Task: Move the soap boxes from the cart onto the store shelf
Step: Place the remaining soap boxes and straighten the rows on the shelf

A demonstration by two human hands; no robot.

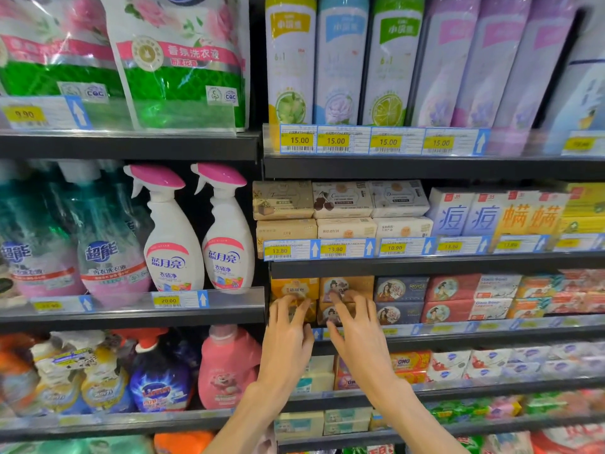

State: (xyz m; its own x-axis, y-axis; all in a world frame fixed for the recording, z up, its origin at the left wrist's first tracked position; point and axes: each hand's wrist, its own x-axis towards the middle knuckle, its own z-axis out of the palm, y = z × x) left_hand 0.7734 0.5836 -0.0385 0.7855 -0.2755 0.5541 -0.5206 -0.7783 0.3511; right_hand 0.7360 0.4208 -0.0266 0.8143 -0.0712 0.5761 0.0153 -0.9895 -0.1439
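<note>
- Two hands reach to the soap shelf [458, 332].
- Left hand [288, 335], fingers spread straight, touches the yellow soap boxes [294, 288] at the shelf's left end.
- Right hand [357, 329], fingers straight, presses the tan soap boxes [343, 285] just right of those.

Dark store shelf [458, 337] carries stacked soap boxes [401, 301] in rows.

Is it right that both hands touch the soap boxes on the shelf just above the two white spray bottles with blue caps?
Not quite. The head view shows both the left hand and right hand touching the soap boxes, but the spray bottles have pink caps and stand to the left, not below.
</note>
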